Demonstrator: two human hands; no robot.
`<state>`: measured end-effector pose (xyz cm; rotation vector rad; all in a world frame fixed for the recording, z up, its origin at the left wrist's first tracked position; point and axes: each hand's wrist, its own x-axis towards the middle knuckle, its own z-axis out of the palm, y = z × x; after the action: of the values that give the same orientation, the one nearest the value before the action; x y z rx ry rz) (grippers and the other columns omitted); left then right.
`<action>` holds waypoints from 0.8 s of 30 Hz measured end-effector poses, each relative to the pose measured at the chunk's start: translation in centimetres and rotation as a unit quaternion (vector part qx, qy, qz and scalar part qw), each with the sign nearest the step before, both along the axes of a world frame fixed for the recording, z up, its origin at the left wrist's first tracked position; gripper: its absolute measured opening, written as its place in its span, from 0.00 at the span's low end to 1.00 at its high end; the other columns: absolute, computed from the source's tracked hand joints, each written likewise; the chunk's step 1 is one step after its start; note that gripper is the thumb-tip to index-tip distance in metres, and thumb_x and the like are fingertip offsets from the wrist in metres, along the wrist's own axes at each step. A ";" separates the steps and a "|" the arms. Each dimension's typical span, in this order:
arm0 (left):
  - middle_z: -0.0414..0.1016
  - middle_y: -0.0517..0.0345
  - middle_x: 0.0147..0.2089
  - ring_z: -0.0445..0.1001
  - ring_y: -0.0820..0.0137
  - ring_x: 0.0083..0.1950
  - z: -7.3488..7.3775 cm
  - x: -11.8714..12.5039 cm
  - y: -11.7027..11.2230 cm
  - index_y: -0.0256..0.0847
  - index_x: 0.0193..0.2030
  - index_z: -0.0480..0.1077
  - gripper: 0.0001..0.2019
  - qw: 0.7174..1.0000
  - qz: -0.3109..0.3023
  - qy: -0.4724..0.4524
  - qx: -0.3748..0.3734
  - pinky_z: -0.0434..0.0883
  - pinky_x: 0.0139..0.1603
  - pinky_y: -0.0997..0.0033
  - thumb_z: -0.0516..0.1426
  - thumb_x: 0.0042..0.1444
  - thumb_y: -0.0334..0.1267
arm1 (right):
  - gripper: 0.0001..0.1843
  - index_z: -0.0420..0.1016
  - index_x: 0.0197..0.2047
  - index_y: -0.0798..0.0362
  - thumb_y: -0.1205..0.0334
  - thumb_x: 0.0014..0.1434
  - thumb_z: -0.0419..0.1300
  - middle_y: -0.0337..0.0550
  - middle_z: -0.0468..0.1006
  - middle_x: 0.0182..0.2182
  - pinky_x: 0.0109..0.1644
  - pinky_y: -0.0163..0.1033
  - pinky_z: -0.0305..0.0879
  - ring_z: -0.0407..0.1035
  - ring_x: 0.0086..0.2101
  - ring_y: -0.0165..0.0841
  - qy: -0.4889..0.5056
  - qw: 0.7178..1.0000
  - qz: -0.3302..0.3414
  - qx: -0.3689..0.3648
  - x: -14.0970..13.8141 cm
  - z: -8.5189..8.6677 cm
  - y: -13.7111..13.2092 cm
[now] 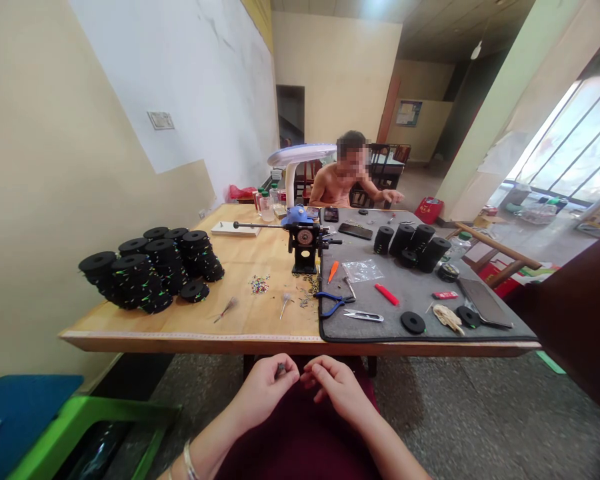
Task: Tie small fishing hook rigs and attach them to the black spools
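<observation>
My left hand point(267, 383) and my right hand point(337, 387) meet over my lap, just below the front edge of the wooden table point(190, 337). The left hand's fingers are curled and pinch a small dark piece point(281, 369). My right hand's fingers are curled too, with the fingertips close to the left hand; what they hold is hidden. A bracelet sits on my left wrist. On the table ahead stand a black hand-crank winder point(304, 245) and a grey mat point(420, 300) with tools.
Stacks of black spools point(150, 267) fill the table's left side, more black rolls point(413, 240) sit on the mat. Blue pliers point(333, 301), snips point(364, 316), red lighter point(387, 294), phone point(484, 302) lie there. Another person sits at the far end. A green stool point(80, 427) is at my left.
</observation>
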<state>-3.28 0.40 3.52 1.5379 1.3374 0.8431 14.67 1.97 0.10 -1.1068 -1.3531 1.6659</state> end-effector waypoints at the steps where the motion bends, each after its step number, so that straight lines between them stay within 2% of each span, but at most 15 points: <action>1: 0.69 0.61 0.23 0.62 0.71 0.27 0.2 0.1 0.0 0.38 0.26 0.71 0.11 1.000 -0.005 0.011 0.000 0.59 0.29 0.72 0.57 0.52 0.43 | 0.23 0.73 0.36 0.55 0.42 0.52 0.59 0.44 0.78 0.30 0.27 0.34 0.67 0.72 0.32 0.34 0.022 1.000 0.007 -0.006 -0.1 0.1 0.1; 4: 0.70 0.60 0.23 0.62 0.71 0.26 0.9 0.4 0.2 0.38 0.26 0.70 0.10 0.999 -0.022 0.049 -0.001 0.58 0.28 0.72 0.56 0.52 0.42 | 0.21 0.70 0.37 0.54 0.43 0.53 0.60 0.41 0.76 0.28 0.29 0.34 0.67 0.72 0.30 0.32 0.066 0.997 0.043 -0.025 -0.5 0.5 0.4; 6: 0.70 0.61 0.23 0.61 0.71 0.25 1.3 0.4 0.4 0.38 0.26 0.71 0.10 0.996 -0.033 0.080 0.005 0.56 0.27 0.73 0.55 0.53 0.41 | 0.17 0.69 0.36 0.54 0.48 0.54 0.60 0.38 0.75 0.24 0.26 0.33 0.64 0.69 0.24 0.29 0.048 0.997 0.058 -0.015 -0.7 0.7 0.5; 10: 0.70 0.61 0.23 0.61 0.71 0.25 1.8 0.2 1.0 0.38 0.27 0.73 0.09 0.987 -0.065 0.146 0.021 0.55 0.27 0.72 0.54 0.52 0.38 | 0.03 0.69 0.30 0.54 0.64 0.54 0.58 0.32 0.70 0.17 0.25 0.31 0.57 0.62 0.19 0.26 -0.077 0.993 0.031 0.090 -0.5 0.9 0.2; 13: 0.71 0.60 0.24 0.64 0.69 0.27 2.0 0.1 1.4 0.38 0.28 0.74 0.08 0.978 -0.104 0.178 0.022 0.56 0.28 0.72 0.54 0.51 0.35 | 0.04 0.71 0.26 0.54 0.70 0.51 0.57 0.32 0.68 0.18 0.26 0.31 0.53 0.60 0.21 0.26 -0.164 0.968 0.028 0.187 -0.1 0.9 -0.1; 15: 0.73 0.59 0.26 0.65 0.68 0.28 2.3 0.1 1.8 0.39 0.29 0.74 0.07 0.973 -0.120 0.194 0.022 0.57 0.29 0.72 0.55 0.50 0.35 | 0.05 0.71 0.25 0.53 0.71 0.49 0.56 0.32 0.67 0.18 0.26 0.31 0.51 0.59 0.22 0.26 -0.196 0.956 0.031 0.217 0.1 0.8 -0.1; 20: 0.72 0.59 0.24 0.65 0.68 0.27 2.8 0.0 3.6 0.40 0.28 0.74 0.07 0.969 -0.130 0.203 0.052 0.57 0.27 0.72 0.55 0.51 0.36 | 0.06 0.66 0.22 0.53 0.71 0.48 0.56 0.31 0.62 0.17 0.26 0.32 0.49 0.56 0.22 0.26 -0.171 0.965 -0.033 0.198 0.6 0.2 0.2; 24: 0.75 0.55 0.29 0.71 0.64 0.32 3.1 -1.0 6.1 0.41 0.31 0.71 0.07 0.956 -0.075 0.257 0.122 0.62 0.33 0.69 0.53 0.55 0.35 | 0.10 0.62 0.23 0.52 0.60 0.50 0.58 0.29 0.58 0.16 0.23 0.31 0.46 0.50 0.19 0.25 -0.058 0.988 -0.092 0.113 0.9 -0.6 0.9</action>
<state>-4.28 6.47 6.64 2.1265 1.4901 0.5431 15.61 2.89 -0.46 -1.1686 -1.4267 1.2994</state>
